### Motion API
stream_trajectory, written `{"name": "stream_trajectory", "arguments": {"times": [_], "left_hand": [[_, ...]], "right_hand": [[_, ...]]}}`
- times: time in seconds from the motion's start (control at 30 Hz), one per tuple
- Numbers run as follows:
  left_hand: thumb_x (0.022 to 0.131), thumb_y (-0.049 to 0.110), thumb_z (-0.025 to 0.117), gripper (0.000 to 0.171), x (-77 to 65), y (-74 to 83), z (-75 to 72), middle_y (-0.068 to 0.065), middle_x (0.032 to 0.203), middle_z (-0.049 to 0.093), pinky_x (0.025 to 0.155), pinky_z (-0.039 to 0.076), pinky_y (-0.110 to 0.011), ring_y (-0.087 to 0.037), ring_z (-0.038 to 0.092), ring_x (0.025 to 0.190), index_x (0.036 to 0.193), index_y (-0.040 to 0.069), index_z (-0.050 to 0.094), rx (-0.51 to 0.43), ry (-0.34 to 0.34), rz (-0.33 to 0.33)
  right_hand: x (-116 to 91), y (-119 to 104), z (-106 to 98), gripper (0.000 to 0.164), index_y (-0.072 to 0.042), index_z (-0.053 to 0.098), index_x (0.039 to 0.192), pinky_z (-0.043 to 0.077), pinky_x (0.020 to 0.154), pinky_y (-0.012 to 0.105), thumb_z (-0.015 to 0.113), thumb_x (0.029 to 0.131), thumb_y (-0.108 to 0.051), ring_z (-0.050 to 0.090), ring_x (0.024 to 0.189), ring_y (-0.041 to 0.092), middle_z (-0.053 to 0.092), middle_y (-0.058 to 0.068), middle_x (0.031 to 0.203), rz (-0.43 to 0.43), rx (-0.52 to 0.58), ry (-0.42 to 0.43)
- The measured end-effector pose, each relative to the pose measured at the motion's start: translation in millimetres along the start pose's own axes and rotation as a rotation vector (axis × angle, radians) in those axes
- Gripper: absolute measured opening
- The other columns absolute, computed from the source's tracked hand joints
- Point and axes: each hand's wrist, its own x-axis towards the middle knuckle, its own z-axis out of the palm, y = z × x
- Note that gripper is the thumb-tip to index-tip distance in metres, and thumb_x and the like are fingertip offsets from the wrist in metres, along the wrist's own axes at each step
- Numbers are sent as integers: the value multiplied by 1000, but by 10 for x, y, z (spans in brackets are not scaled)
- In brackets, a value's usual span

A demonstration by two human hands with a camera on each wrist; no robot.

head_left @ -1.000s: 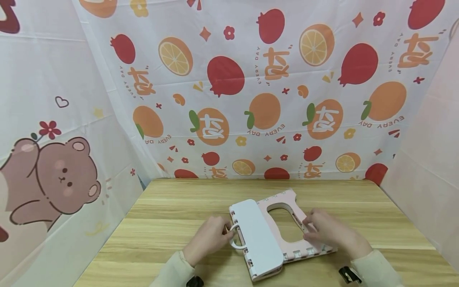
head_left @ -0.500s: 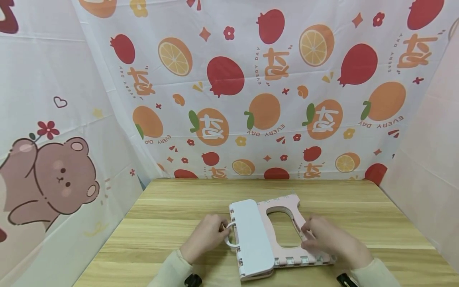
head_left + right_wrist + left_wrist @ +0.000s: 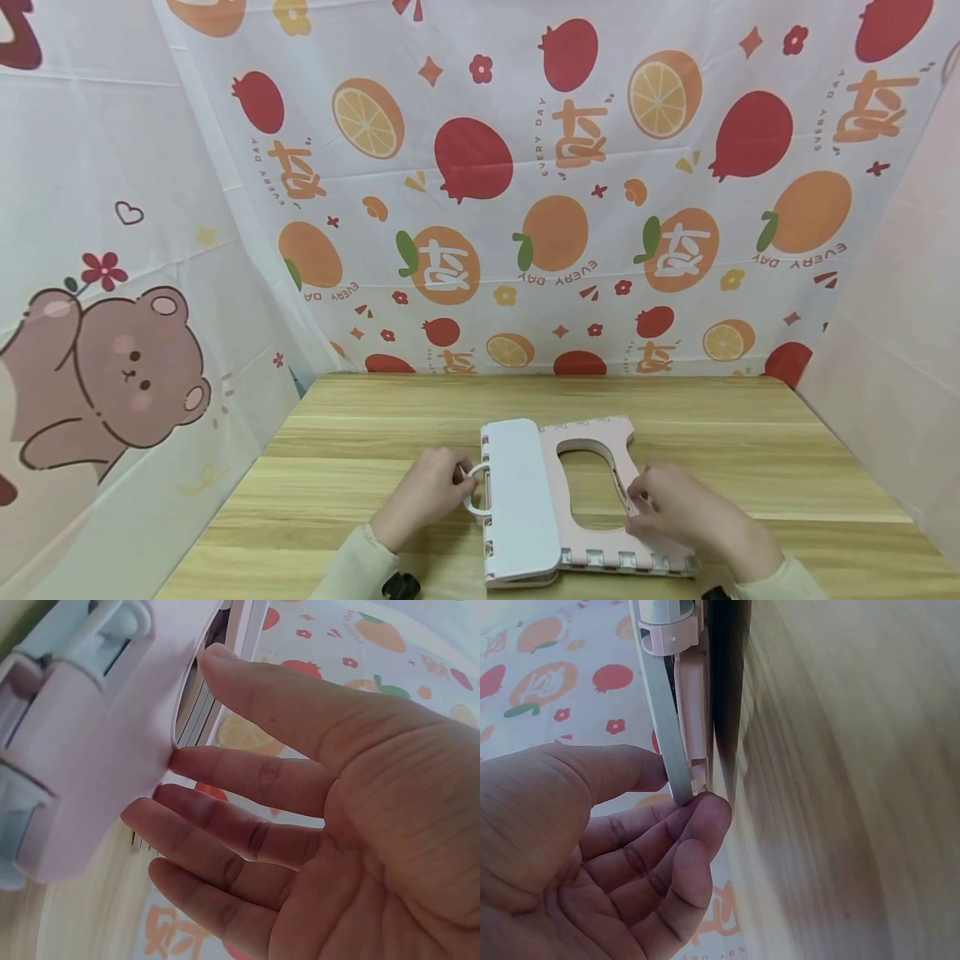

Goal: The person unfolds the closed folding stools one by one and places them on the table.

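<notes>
A pink-and-white folding step stool (image 3: 588, 537), partly folded, lies on the wooden table. Its white panel (image 3: 521, 500) is on the left, and the pink part with a large cutout extends right. My left hand (image 3: 431, 492) pinches the white carry handle (image 3: 476, 510) on the left edge; the left wrist view shows thumb and fingertips on either side of the handle (image 3: 673, 742). My right hand (image 3: 690, 517) grips the pink part's right side beside the cutout. In the right wrist view, its thumb reaches the slotted edge and its fingertips touch the pink panel (image 3: 127, 742).
The wooden table (image 3: 360, 433) extends around the stool. A fruit-print cloth (image 3: 525, 275) hangs behind its far edge. A bear-print cloth (image 3: 135, 367) hangs at the left, and another pale cloth (image 3: 885, 350) at the right.
The stool has turned slightly on the table, so its white panel now stands straighter and its near end lies further left. Both hands have shifted slightly with it, keeping their places on it.
</notes>
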Motion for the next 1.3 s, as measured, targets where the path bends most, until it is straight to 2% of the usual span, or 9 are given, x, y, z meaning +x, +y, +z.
{"name": "stream_trajectory", "arguments": {"times": [0.37, 0.67, 0.9, 1.0, 1.07, 1.23, 1.3], "left_hand": [[92, 7, 79, 7, -12, -61, -66, 2, 73, 68, 53, 49, -21, -7, 56, 62, 86, 7, 75, -22, -38, -17], [93, 6, 79, 11, -32, -109, -172, 1, 71, 62, 52, 44, -22, -12, 54, 63, 84, 8, 72, -28, -76, -71], [93, 7, 78, 12, -39, -185, -275, 2, 71, 62, 55, 42, -23, -11, 53, 63, 83, 8, 72, -40, -111, -70], [92, 11, 79, 16, -45, -233, -324, 1, 70, 63, 55, 43, -23, -11, 53, 61, 80, 8, 71, -45, -145, -70], [93, 12, 80, 18, -53, -262, -356, -2, 69, 66, 54, 46, -24, -13, 58, 61, 78, 8, 71, -72, -187, -69], [98, 16, 76, 26, -77, -318, -400, -9, 69, 73, 53, 57, -33, -22, 70, 59, 76, 4, 70, -183, -299, -101], [100, 18, 74, 28, -86, -331, -403, -9, 69, 73, 55, 61, -37, -21, 70, 58, 77, 3, 69, -216, -321, -124]], "right_hand": [[-35, -84, 47, 24, -6, 78, 93, 39, 60, 21, 91, 85, -24, 40, 72, 0, 56, -4, 82, -8, 20, 21], [-11, -178, 95, 30, -1, 77, 99, 41, 59, 20, 90, 87, -25, 40, 72, -1, 53, -3, 86, -31, 65, 11], [6, -233, 120, 33, 1, 79, 104, 42, 61, 20, 90, 86, -25, 41, 73, 0, 52, -4, 86, -27, 86, -8], [11, -240, 133, 33, 0, 80, 104, 43, 63, 20, 90, 86, -25, 41, 74, -1, 52, -4, 86, -35, 81, -10], [14, -242, 134, 34, 0, 80, 106, 44, 63, 20, 90, 85, -25, 43, 75, 0, 53, -4, 88, -31, 83, -14], [22, -252, 124, 42, 2, 78, 112, 46, 65, 23, 91, 84, -27, 47, 79, 3, 61, 0, 100, -13, 49, -21], [26, -256, 126, 45, 2, 77, 115, 48, 67, 24, 92, 84, -28, 48, 82, 3, 63, 2, 106, -10, 22, -20]]}}
